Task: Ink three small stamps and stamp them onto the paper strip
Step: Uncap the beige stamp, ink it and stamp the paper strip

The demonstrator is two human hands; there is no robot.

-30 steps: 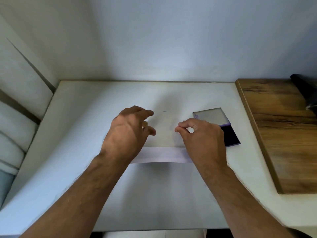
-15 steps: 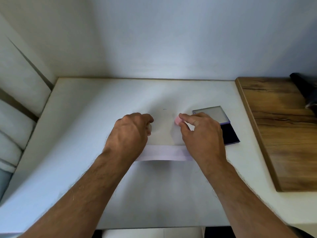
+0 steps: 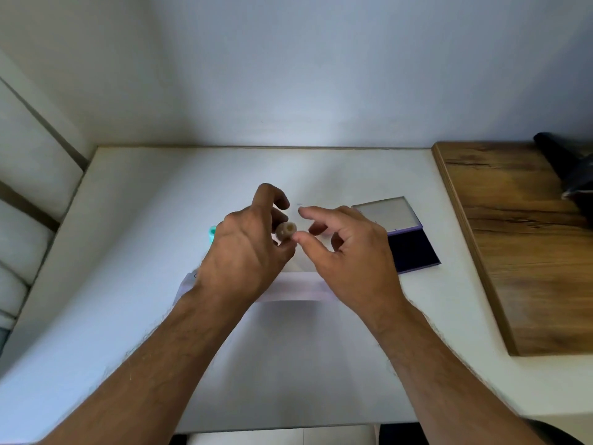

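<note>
- Fingertips of my left hand now pinch a small beige stamp, lifted clear of the table with its round face turned toward me; half a second ago that hand was balled low over the paper and the stamp barely peeked out.
- My right hand has let go of the pink stamp it was pinching a moment ago; its fingers are now loose and spread, gripping nothing, thumb tip just beside the beige stamp, whether touching it I cannot tell.
- Both hands have risen and drawn closer together since the earlier frames.
- A faint pink blur shows behind my right fingers; I cannot say for sure that it is the pink stamp.
- A teal stamp peeks out at the left edge of my left hand, on the table, mostly hidden; it was covered before.
- The paper strip lies flat beneath both wrists, unmoved, its middle showing and its ends covered; any marks on it are too faint to read.
- The ink pad sits open just right of my right hand, lid folded back, its near-left corner hidden by my hand, unchanged.
- The white table carries all this; a wooden board lies to the right, with a dark object cut off at the frame edge.
</note>
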